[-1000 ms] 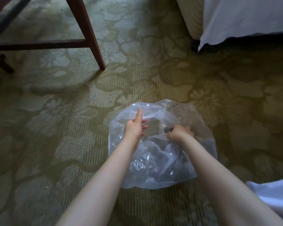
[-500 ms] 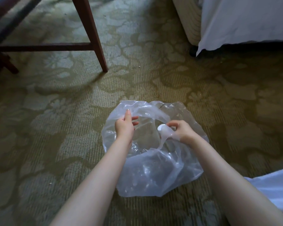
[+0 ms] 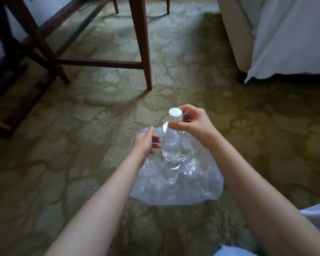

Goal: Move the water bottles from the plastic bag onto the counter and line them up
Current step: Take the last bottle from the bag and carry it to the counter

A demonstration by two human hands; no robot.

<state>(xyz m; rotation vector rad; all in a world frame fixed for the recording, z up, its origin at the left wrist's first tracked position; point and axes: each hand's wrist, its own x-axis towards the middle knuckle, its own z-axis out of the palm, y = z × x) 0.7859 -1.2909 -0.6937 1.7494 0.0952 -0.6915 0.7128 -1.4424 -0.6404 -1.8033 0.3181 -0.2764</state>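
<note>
Head view, looking down at the floor.

- Clear plastic water bottle with a white screw cap (image 3: 171,143): centre of the frame, upright, cap toward the camera. Its base sits over the mouth of the bag; I cannot tell whether it touches the film.
- Right hand (image 3: 194,124): just right of centre, grasping the water bottle at the neck, directly under the cap. The thumb is on the near side and the fingers are curled round the far side.
- Left hand (image 3: 145,144): just left of the bottle body, at the bag's rim, with the thumb raised and the fingers loosely bent toward the bottle. I cannot tell whether it pinches the film.
- Crumpled clear plastic bag (image 3: 175,189): lying on the floor at lower centre, below both hands. The clear shapes inside are too blurred to count.
- Green patterned carpet (image 3: 81,163): covers the whole floor.
- Dark wooden furniture legs (image 3: 142,43): upper left to upper centre, joined by a crossbar.
- White bed sheet (image 3: 288,34): hanging at upper right.
- Pale blue fabric (image 3: 318,215): at the lower right edge.
</note>
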